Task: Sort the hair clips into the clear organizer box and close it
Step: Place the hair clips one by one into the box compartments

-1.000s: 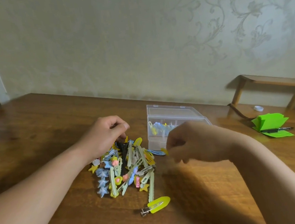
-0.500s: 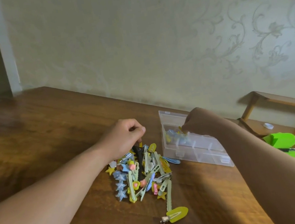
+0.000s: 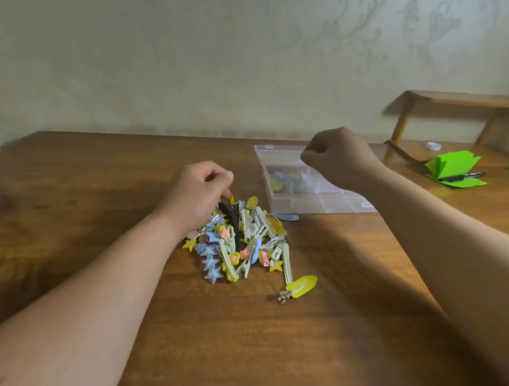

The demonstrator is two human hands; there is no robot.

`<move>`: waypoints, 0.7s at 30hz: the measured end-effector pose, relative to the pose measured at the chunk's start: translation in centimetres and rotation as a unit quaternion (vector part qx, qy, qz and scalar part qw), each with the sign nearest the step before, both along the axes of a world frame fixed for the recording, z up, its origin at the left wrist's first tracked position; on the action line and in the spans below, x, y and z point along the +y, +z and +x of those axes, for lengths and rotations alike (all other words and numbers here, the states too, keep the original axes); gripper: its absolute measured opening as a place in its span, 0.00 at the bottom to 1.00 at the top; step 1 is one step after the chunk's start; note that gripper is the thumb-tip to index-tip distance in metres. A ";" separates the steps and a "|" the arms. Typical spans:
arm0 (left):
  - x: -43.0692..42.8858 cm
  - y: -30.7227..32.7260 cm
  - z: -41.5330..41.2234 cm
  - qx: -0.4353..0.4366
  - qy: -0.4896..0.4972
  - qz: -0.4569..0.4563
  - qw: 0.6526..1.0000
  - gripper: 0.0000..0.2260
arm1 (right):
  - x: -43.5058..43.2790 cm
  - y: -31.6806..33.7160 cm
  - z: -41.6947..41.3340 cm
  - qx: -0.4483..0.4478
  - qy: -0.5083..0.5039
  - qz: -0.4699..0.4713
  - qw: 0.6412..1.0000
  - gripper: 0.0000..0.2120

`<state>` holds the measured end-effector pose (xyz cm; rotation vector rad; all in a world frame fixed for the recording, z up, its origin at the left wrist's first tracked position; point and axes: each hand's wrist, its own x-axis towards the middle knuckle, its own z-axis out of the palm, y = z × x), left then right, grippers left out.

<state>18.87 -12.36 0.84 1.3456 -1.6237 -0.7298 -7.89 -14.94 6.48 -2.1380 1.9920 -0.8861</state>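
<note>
A heap of colourful hair clips (image 3: 243, 242) lies mid-table. My left hand (image 3: 201, 189) rests on the heap's far side, its fingertips pinched on a small yellow hair clip (image 3: 231, 199) beside a black clip (image 3: 230, 215). To the right of the heap, the clear organizer box (image 3: 328, 206) stands open, with several blue and yellow clips (image 3: 290, 182) in its far left compartment. Above the box hovers my right hand (image 3: 335, 157), fingers curled shut with nothing visible in them. One yellow clip (image 3: 301, 286) lies alone at the heap's near end.
A folded green paper (image 3: 451, 165) with a black pen (image 3: 459, 177) on it lies at the right. Behind it are a wooden stand (image 3: 447, 101) and a small white round object (image 3: 433, 145). The wall runs along the table's far edge.
My right hand carried a yellow clip from near the heap to the box, then rose above it with fingers closed. My left hand stayed on the heap.
</note>
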 end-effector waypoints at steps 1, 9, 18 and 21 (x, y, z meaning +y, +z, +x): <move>0.2 0.1 0.1 0.010 0.006 -0.003 1.000 0.09 | 0.8 0.1 0.0 -0.017 0.015 -0.016 1.000 0.07; 0.1 0.2 0.1 0.046 0.043 -0.021 0.998 0.11 | 8.1 0.6 0.2 -0.033 0.266 0.102 0.958 0.02; -0.5 -0.3 -0.3 0.016 0.045 -0.016 0.999 0.09 | 10.7 0.3 2.2 0.134 0.412 0.269 0.860 0.12; -0.5 -0.3 -0.3 0.004 0.037 -0.015 0.999 0.08 | 10.7 0.1 2.2 0.149 0.403 0.258 0.865 0.08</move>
